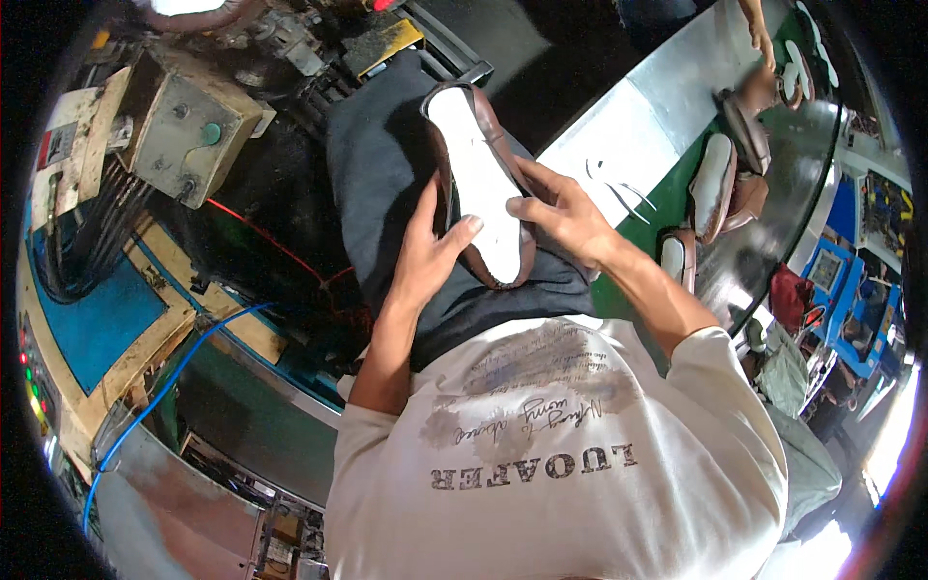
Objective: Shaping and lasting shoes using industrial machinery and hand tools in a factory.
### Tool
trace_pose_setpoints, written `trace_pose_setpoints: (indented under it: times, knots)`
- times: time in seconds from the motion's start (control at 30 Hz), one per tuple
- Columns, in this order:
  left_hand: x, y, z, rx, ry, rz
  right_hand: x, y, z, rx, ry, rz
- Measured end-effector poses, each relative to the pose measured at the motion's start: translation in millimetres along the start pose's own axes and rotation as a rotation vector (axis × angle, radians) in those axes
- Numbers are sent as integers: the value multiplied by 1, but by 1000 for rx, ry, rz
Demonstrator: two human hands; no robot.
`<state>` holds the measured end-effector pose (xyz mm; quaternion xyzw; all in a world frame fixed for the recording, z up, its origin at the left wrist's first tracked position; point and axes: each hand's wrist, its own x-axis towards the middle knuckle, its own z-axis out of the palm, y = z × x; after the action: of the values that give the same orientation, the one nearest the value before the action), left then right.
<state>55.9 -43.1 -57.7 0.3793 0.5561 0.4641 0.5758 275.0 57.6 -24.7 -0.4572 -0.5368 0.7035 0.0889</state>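
Between my two hands is a brown shoe upper (483, 193) with its white underside turned up, held over my dark-trousered lap. My left hand (429, 251) grips its left side, the thumb lying on the white face near the wider lower end. On the opposite side my right hand (565, 213) wraps the brown edge, its thumb pressing on the white face as well. The fingers beneath the shoe are partly hidden. Thin dark strips (623, 188) lie on the bright metal ledge to the right of my right hand.
On the right runs a conveyor with a green belt, carrying several brown shoe uppers (713, 184). Another person's hand (762, 48) reaches in at the far right. A grimy control box (193, 130) with a green button stands left, near a blue hose (174, 377) and machinery.
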Motion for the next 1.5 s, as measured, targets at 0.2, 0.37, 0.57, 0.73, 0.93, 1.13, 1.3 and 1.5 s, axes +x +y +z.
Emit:
trace_pose_setpoints:
  times: [0.2,0.37,0.57,0.73,0.93,1.13,1.3,1.5]
  knots:
    - [-24,2,-10,3,-84,-57,-8,-36,-16,15,-180,50]
    - [-12,17,-2,-402,-8,-235,-39,-56,25,-1248,-49,-483]
    - [-7,29,-2,-605,11,-414,-30,-19,39,-1248,99,-531]
    - [77,21,-44,391,474,173,-30,-13,26,-1086,98,-538]
    - [126,9,-74,692,384,401,-27,-15,21,-1064,57,-660]
    - [115,2,-86,582,439,345,-11,-11,9,-1083,-25,-746]
    - [112,15,-129,235,232,0,-5,-36,0,-920,-10,-725]
    - [188,154,-273,-376,747,387,13,-108,-12,-884,156,-832]
